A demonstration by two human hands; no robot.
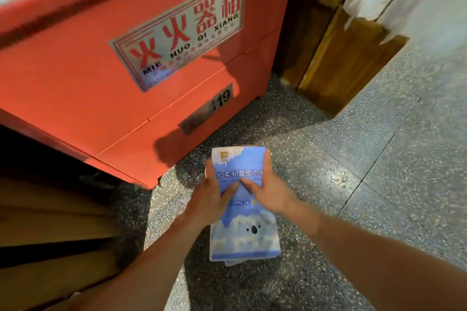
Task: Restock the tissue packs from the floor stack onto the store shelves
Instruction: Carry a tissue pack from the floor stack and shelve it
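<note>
A big red box (75, 70) with a white sign (182, 30) fills the upper left of the frame, a gray speckled floor (353, 171) spreads over the right and bottom, and a brown wooden post (346, 58) stands at the upper right. In the lower middle, just in front of the red box, is a blue tissue pack (242, 232) with a koala on it, and I cannot tell if it touches the floor. The left hand (214, 197) grips its left edge and the right hand (267, 189) grips its right edge, thumbs on top and fingers curled round the sides.
</note>
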